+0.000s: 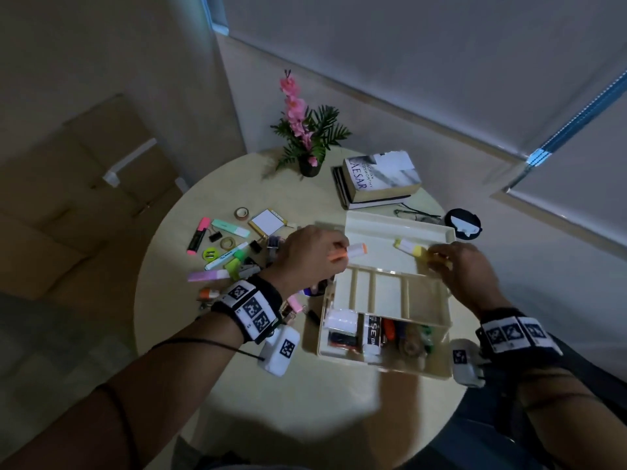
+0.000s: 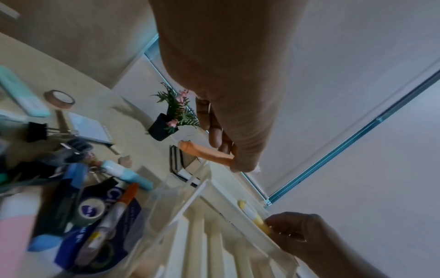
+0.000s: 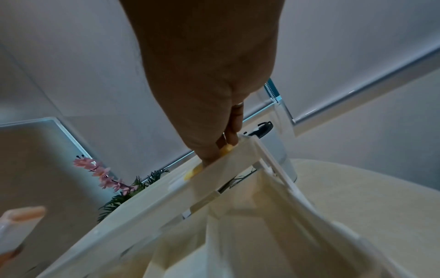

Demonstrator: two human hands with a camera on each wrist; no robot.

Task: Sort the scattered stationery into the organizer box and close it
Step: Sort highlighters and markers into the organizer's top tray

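The cream organizer box (image 1: 437,337) stands open on the round table, its lid (image 1: 376,228) tipped back and its divided upper tray (image 1: 363,293) holding nothing. My left hand (image 1: 334,254) pinches an orange highlighter (image 1: 354,251) over the box's left side; the orange highlighter (image 2: 204,153) points toward the lid. My right hand (image 1: 437,259) holds a yellow highlighter (image 1: 410,247) by one end at the lid's right part. The yellow highlighter (image 3: 223,150) shows just behind the box rim (image 3: 154,203). Markers and tape fill the lower compartment (image 1: 373,334).
Several highlighters, clips, a tape roll (image 1: 242,213) and a notepad (image 1: 269,222) lie scattered left of the box. At the back stand a flower pot (image 1: 309,166) and stacked books (image 1: 376,181). Glasses (image 1: 415,213) and a black round object (image 1: 463,223) lie behind the lid.
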